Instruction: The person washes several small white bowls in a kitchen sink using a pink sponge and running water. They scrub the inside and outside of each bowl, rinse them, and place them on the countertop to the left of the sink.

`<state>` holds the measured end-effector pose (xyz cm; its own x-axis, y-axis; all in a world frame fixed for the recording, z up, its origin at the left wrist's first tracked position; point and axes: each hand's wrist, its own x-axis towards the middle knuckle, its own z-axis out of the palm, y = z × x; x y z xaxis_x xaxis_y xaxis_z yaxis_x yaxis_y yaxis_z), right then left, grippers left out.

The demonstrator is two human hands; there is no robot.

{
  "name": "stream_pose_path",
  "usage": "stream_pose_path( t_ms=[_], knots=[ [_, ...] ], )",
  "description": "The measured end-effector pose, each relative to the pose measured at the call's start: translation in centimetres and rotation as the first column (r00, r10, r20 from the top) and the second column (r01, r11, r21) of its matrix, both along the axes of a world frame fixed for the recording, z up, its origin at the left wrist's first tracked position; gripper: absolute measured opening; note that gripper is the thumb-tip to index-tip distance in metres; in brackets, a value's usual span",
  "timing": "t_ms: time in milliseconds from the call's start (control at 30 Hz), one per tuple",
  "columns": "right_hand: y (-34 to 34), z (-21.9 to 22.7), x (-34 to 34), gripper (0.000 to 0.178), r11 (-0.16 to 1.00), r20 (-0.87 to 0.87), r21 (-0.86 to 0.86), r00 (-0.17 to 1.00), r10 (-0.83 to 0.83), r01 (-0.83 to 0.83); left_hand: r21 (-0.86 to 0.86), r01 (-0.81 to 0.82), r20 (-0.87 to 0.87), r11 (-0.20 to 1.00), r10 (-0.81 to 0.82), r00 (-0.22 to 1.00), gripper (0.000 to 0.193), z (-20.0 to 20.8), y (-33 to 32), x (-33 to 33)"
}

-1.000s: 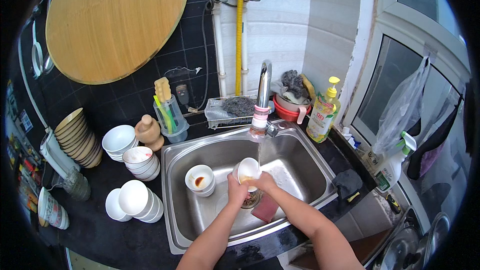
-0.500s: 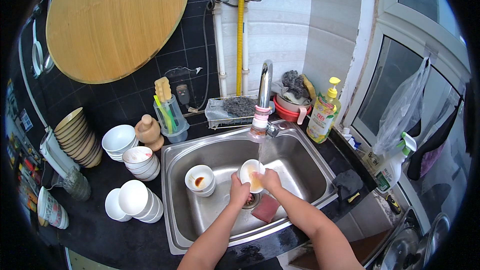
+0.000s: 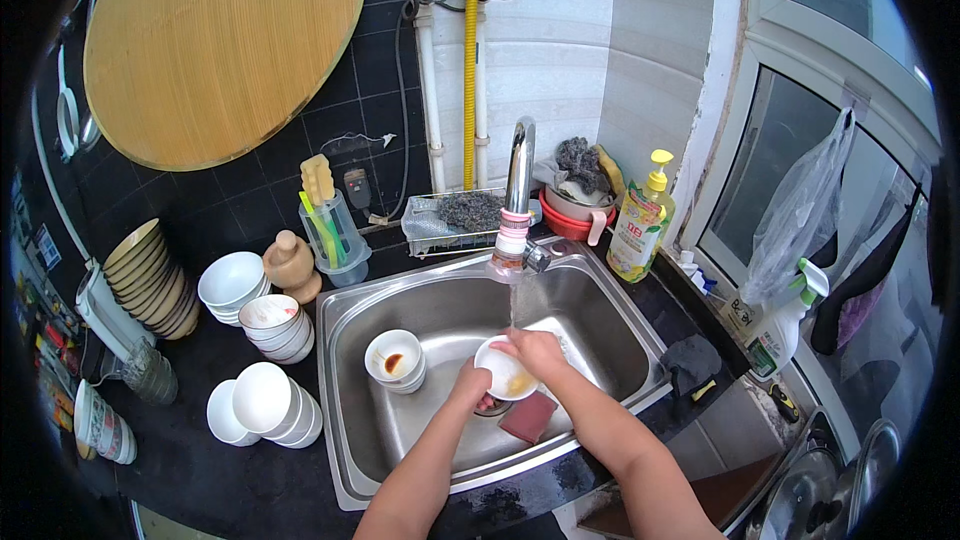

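At frame centre both hands, left [image 3: 470, 380] and right [image 3: 535, 350], grip the white bowl [image 3: 505, 380], apparently tilted further under the tap's stream since a moment ago.

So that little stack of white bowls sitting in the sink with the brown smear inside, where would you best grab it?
Probably by the rim of the stacked bowls, pinched from above. They sit upright with the mouth open upward, and the rim looks unobstructed all round. Coming from the left keeps clear of the left hand and right hand on the small white bowl under the tap.
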<state>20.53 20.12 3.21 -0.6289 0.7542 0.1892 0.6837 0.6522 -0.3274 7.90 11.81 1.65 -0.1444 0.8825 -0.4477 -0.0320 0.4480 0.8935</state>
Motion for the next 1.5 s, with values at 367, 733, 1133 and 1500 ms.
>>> stream_pose_path(
  t_ms=[367,733,1133,1500],
  knots=[
    [0.2,-0.7,0.6,0.042,0.979,-0.076,-0.172,0.989,-0.125,0.110,0.093,-0.257,0.058,0.962,0.252,0.966,0.046,-1.1,0.4,0.4],
    [-1.9,-3.7,-1.5,0.040,0.944,0.112,0.186,0.961,0.254,-0.271,0.114,-0.333,0.019,0.936,0.333,0.943,0.045,-3.0,1.3,-0.6],
    [-3.1,-0.1,-0.4,0.052,0.924,0.271,-0.009,0.889,0.369,-0.381,0.154,-0.315,-0.027,0.937,0.323,0.946,0.046,-3.1,1.2,-0.6],
    [0.4,-2.4,-0.6,0.031,0.741,-0.652,-0.617,0.700,-0.291,-0.267,0.185,-0.168,-0.029,0.968,0.176,0.984,0.061,-2.0,1.5,-0.1]
  ],
)
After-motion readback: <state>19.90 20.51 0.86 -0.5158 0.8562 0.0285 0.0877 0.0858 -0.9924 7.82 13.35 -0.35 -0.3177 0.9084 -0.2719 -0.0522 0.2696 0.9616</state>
